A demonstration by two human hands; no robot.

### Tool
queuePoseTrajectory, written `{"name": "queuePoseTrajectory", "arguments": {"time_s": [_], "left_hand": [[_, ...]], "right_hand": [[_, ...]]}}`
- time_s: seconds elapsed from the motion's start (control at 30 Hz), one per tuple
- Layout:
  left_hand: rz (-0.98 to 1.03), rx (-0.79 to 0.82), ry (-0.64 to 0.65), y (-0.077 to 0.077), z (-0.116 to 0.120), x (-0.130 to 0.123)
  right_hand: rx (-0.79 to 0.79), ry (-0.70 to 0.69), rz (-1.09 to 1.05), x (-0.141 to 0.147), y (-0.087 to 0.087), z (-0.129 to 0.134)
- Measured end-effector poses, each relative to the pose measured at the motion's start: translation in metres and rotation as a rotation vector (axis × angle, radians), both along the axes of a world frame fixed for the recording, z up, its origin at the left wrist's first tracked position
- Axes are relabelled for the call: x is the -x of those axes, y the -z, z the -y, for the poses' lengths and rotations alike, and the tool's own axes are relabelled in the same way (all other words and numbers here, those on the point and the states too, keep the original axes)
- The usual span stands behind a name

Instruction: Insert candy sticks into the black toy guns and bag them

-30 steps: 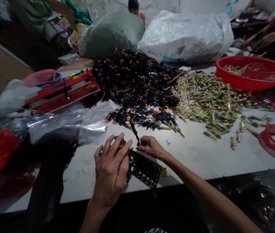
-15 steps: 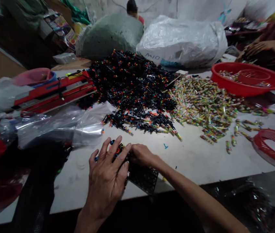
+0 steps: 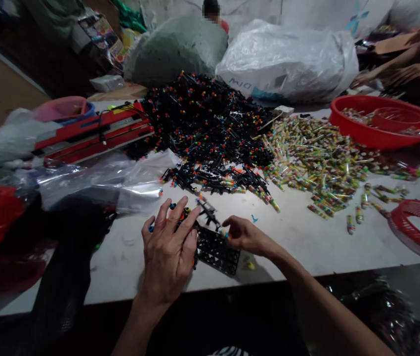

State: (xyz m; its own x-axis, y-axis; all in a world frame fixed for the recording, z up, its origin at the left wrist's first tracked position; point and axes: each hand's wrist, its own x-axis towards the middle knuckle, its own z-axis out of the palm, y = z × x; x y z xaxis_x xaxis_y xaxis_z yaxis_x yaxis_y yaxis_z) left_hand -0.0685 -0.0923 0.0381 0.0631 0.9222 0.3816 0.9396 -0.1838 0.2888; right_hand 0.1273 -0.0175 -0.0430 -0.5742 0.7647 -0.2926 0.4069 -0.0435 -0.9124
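Observation:
My left hand (image 3: 171,249) lies palm down with its fingers spread over small round pieces (image 3: 186,211) in blue, orange, yellow and black. Beneath and beside it is a black plastic tray (image 3: 219,252) with rows of holes, partly hidden. My right hand (image 3: 245,235) pinches the tube end of a small black toy gun (image 3: 209,213) above the tray. The gun's other end, blurred and orange, points away near my left fingertips. A yellow piece (image 3: 250,265) sits to the right of the tray, and a small blue piece (image 3: 254,218) lies farther back.
A big heap of black toy guns (image 3: 210,123) borders a pile of candy-filled tubes (image 3: 306,153). On the right stand a red basin (image 3: 384,133) and a red basket (image 3: 417,222). Clear plastic bags (image 3: 109,183) and a red sealer-like device (image 3: 109,131) occupy the left. A co-worker's hands (image 3: 402,74) show at upper right.
My right hand has moved right, away from my left fingers, and the toy gun now shows in its grip. More of the tray is uncovered. My left hand stays over the round pieces.

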Motion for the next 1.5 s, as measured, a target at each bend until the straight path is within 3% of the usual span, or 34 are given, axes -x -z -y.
{"name": "queuePoseTrajectory", "arguments": {"time_s": [0.1, 0.17, 0.47, 0.57, 0.73, 0.83, 0.93, 1.0, 1.03, 1.1, 1.2, 1.3, 1.4, 1.5], "left_hand": [[-0.007, 0.006, -0.004, 0.000, 0.000, 0.000], [-0.009, 0.008, -0.002, 0.000, -0.001, -0.001], [0.012, 0.003, 0.006, -0.002, -0.004, -0.002], [0.007, 0.008, 0.008, -0.001, -0.002, -0.001], [-0.016, 0.010, 0.014, 0.000, -0.001, -0.001], [-0.040, 0.018, 0.035, -0.002, -0.002, -0.001], [-0.073, 0.021, 0.059, -0.004, -0.002, 0.002], [-0.095, -0.017, 0.050, -0.004, -0.002, 0.004], [-0.104, -0.043, 0.049, -0.004, -0.001, 0.004], [-0.120, -0.082, 0.069, -0.003, -0.002, 0.005], [-0.129, -0.089, 0.109, 0.000, -0.005, 0.004], [-0.123, -0.102, 0.108, 0.002, -0.007, 0.004], [-0.113, -0.103, 0.102, 0.003, -0.007, 0.004], [-0.108, -0.074, 0.096, 0.002, -0.005, 0.004]], "right_hand": [[0.300, 0.039, -0.222, 0.016, 0.002, 0.022], [0.370, 0.081, -0.247, 0.021, 0.002, 0.029], [0.300, 0.142, -0.290, 0.044, 0.018, 0.037], [0.100, 0.056, -0.200, 0.046, 0.025, 0.039], [-0.424, -0.182, 0.335, 0.054, 0.014, 0.046], [-0.540, -0.283, 0.512, 0.065, 0.003, 0.052], [-0.507, -0.343, 0.425, 0.050, -0.007, 0.035], [-0.490, -0.242, 0.396, 0.018, -0.013, 0.008], [-0.509, -0.089, 0.474, -0.002, -0.017, -0.009], [-0.499, 0.210, 0.878, -0.042, -0.021, -0.041], [-0.437, 0.302, 1.050, -0.083, -0.018, -0.071], [-0.423, 0.340, 1.058, -0.098, -0.010, -0.073], [-0.498, 0.577, 0.984, -0.099, -0.001, -0.057], [-0.495, 0.749, 0.554, -0.081, 0.007, -0.037]]}}
